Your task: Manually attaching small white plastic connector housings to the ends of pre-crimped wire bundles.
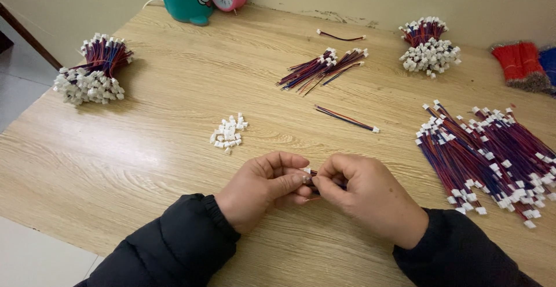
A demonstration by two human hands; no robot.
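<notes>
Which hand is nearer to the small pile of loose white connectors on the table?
The left hand. It lies just below and right of the small pile of white connectors. The right hand is farther right, beyond the left hand.

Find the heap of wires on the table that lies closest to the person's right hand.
The big loose heap of red-and-blue wires at the table's right edge; the tied bundles and smaller heaps lie farther back.
</notes>
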